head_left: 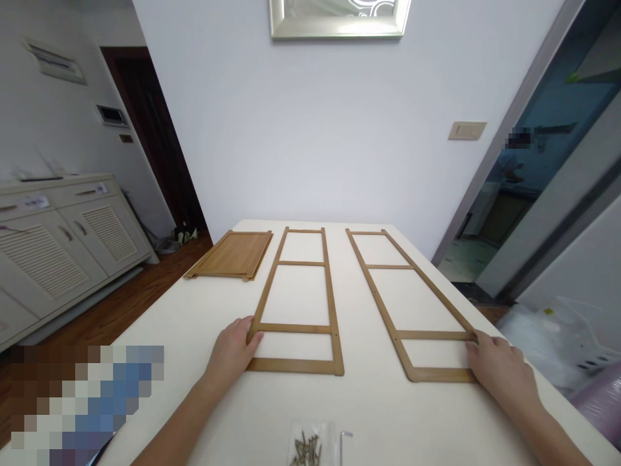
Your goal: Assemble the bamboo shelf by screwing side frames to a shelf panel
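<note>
2 ladder-type wood frames flat on worktop (373, 414), 1 per hand.
L to R: wood panels (233, 254), stacked flat, layers hard to count. L hand (233, 349) pinches outer rail of L frame (295, 328) nr its near end, thumb on inner side, fingertips part hidden. L frame: tan, slim, 4 crossbars, sm. dark holes in rails; near L corner blocked by hand. Clear bag w/ screws (306, 446) & hex key (345, 439), both cut off at bottom of view; screw qty unclear. R frame (431, 335): same tan, 4 crossbars, rounded near corner; other near corner hidden by R hand (502, 366), which pinches outer rail, fingertips hard to make out.
</note>
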The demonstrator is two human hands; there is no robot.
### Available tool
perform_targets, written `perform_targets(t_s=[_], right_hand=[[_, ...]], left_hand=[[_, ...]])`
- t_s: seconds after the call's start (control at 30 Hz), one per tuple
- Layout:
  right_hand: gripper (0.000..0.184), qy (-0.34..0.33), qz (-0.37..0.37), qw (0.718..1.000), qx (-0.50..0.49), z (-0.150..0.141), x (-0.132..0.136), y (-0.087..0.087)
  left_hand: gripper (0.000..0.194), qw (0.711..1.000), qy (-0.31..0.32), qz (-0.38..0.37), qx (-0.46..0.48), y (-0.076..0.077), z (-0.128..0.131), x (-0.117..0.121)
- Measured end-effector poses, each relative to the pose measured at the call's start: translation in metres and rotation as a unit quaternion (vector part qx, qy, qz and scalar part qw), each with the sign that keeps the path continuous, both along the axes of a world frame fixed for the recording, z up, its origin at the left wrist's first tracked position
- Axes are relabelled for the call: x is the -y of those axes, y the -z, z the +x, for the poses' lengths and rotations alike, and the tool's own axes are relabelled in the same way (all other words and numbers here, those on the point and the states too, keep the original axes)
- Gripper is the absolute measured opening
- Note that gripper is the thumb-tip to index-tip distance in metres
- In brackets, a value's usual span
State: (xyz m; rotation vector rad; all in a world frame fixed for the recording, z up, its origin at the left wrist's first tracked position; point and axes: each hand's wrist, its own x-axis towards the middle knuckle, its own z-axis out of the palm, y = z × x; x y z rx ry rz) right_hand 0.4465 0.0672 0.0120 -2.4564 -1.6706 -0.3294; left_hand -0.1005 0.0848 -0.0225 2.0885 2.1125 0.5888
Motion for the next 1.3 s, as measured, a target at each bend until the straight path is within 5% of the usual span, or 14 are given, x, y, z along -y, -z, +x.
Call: perform_targets(t_s=[0.37,1.3], right_hand=[[0.043,0.038,-0.030,0.997,0.066,-0.013,0.007,-0.013],[0.040,0.019,-0.038,0.997,0.069,-0.012,0.006,-0.009]], left_hand=[[0.049,1.000,0.003,0.002,0.004,-0.007,0.004,0.006],[0.046,1.000,0.003,-0.016,0.013,-0.010,0.006,0.007]])
